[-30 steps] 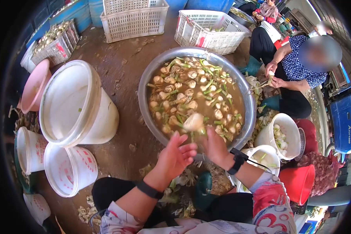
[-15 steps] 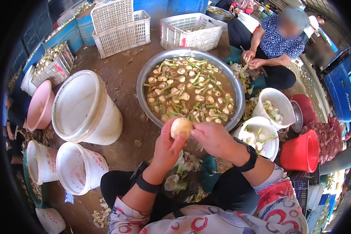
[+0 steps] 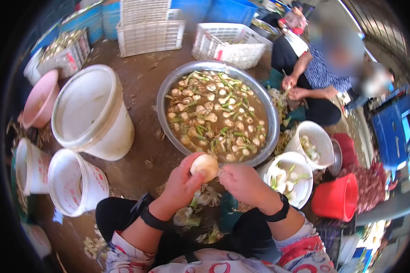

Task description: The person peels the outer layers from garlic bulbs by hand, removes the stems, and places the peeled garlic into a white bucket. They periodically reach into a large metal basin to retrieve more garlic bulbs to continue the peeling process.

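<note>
Over the near edge of a metal basin [image 3: 274, 123], my left hand [image 3: 180, 185] wraps round a large pale garlic bulb [image 3: 204, 164], with the thumb across its front. My right hand [image 3: 245, 183] is closed in a pinch just right of the bulb, on what looks like a thin strip of garlic skin [image 3: 220, 172]. The basin holds brown water with many bulbs and green stems [image 3: 211, 117] floating in it. Below my hands, peeled skins [image 3: 208, 198] lie on the ground between my legs.
Right of the basin stand two white buckets [image 3: 309, 190] with peeled bulbs, a red bucket [image 3: 335, 202] and a red mesh sack [image 3: 370, 191]. A large lidded white bucket [image 3: 111, 127] and smaller pails [image 3: 95, 182] are left. A person [image 3: 323, 68] works opposite, beside plastic crates [image 3: 234, 50].
My view has shifted and tilted. My hands and the bulb sit lower and left in view, and my right hand has pulled slightly away from the bulb.
</note>
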The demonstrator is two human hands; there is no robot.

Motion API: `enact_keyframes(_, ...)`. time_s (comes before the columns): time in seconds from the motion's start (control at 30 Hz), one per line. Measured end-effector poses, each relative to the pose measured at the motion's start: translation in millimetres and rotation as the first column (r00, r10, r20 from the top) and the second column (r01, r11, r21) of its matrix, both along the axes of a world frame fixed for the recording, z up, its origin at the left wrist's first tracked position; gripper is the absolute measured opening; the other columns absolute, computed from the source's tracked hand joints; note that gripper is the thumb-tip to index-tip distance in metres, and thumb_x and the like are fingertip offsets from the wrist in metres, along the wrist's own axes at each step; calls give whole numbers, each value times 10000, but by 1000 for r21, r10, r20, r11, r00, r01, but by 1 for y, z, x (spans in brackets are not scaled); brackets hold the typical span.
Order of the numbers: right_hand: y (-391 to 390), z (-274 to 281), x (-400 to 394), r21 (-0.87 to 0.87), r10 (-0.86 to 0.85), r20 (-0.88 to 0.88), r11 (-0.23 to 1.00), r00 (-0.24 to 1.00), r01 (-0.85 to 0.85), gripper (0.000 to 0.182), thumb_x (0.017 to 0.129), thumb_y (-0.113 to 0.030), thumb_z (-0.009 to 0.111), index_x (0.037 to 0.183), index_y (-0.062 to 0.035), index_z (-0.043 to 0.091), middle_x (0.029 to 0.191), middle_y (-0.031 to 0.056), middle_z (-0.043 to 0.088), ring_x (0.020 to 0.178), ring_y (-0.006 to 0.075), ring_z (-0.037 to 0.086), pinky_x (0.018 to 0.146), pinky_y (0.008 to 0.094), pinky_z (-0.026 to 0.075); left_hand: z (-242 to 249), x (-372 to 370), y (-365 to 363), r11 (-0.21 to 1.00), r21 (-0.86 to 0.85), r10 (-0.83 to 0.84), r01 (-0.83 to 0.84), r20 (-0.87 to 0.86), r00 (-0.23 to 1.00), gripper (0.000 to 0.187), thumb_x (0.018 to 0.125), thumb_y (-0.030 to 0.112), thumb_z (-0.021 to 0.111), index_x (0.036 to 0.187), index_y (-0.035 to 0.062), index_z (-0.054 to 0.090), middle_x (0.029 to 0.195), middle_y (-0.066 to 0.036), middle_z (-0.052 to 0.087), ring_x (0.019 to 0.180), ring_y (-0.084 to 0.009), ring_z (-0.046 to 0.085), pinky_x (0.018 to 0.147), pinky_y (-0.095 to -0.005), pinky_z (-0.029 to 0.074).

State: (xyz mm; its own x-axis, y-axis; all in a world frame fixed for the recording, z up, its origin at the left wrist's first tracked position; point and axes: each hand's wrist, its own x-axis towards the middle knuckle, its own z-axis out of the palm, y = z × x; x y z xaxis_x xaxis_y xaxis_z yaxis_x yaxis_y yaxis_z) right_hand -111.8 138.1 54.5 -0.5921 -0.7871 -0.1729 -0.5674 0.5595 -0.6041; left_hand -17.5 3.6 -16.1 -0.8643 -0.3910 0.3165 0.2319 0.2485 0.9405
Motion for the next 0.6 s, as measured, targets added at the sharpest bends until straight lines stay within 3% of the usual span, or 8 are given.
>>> enact_keyframes(0.07, 4, -8, -9, -18, -43, 153, 999, 987, 46, 227, 735, -194, 443, 647, 5, 506, 622, 187, 534, 578, 332, 541, 533, 415, 397, 20, 5, -13, 706, 708, -186, -12, 202, 962, 372, 810, 216, 446, 1137, 42, 413, 818, -87, 576, 559, -152, 546, 463, -263, 428)
enact_keyframes(0.17, 18, -36, -36, 59, -74, 136, 996, 988, 66, 221, 731, -205, 469, 669, -2, 528, 603, 186, 526, 563, 330, 529, 518, 395, 398, 17, 3, -48, 225, 963, -4, 151, -154, 988, 345, 813, 315, 333, 951, 48, 502, 611, -63, 514, 449, -129, 452, 387, -231, 335)
enact_keyframes(0.2, 27, -63, -55, 270, 235, 0, 936, 972, -226, 251, 735, -246, 492, 679, -6, 543, 595, 176, 529, 552, 320, 526, 509, 383, 395, 17, 6, -65, 134, 963, 46, 235, -243, 969, 348, 799, 335, 332, 881, 54, 520, 533, -59, 477, 431, -141, 428, 387, -238, 318)
enact_keyframes(0.27, 18, -72, -54, 476, 534, -81, 762, 841, -438, 283, 739, -287, 515, 690, -11, 557, 586, 167, 531, 541, 311, 522, 500, 372, 392, 29, 10, -72, 180, 959, 59, 220, -234, 970, 338, 796, 330, 314, 788, 60, 519, 479, -47, 431, 407, -140, 389, 390, -244, 302)
enact_keyframes(0.33, -2, -37, -26, 218, -65, 109, 975, 992, 40, 328, 757, -337, 530, 703, -18, 581, 581, 138, 551, 546, 294, 535, 509, 361, 407, 31, 8, -63, 116, 973, -100, 199, -188, 977, 350, 800, 331, 303, 765, 55, 516, 468, -49, 432, 384, -145, 368, 392, -251, 305)
enact_keyframes(0.4, -19, -11, -12, 97, -190, 87, 979, 978, 181, 299, 782, -307, 525, 749, -20, 600, 641, 128, 577, 600, 290, 554, 554, 362, 428, 27, 7, -57, 85, 978, -151, 193, -179, 972, 354, 801, 328, 300, 766, 51, 519, 458, -47, 430, 376, -147, 367, 392, -253, 306)
enact_keyframes(0.47, -23, -3, -6, -417, 51, -130, 903, 990, -102, 231, 786, -239, 525, 824, -25, 605, 709, 135, 583, 658, 296, 557, 597, 360, 438, 24, 4, -50, 51, 979, -242, 197, -180, 953, 363, 802, 321, 294, 768, 44, 527, 437, -43, 426, 358, -152, 365, 391, -258, 308)
enact_keyframes(0.6, -14, 3, 1, -135, 230, -50, 963, 972, -235, 196, 785, -182, 504, 871, -28, 590, 743, 146, 580, 687, 295, 560, 614, 354, 439, 12, 6, -44, 62, 981, -297, 185, -159, 942, 347, 802, 309, 310, 764, 42, 529, 445, -39, 438, 362, -147, 381, 390, -240, 312)
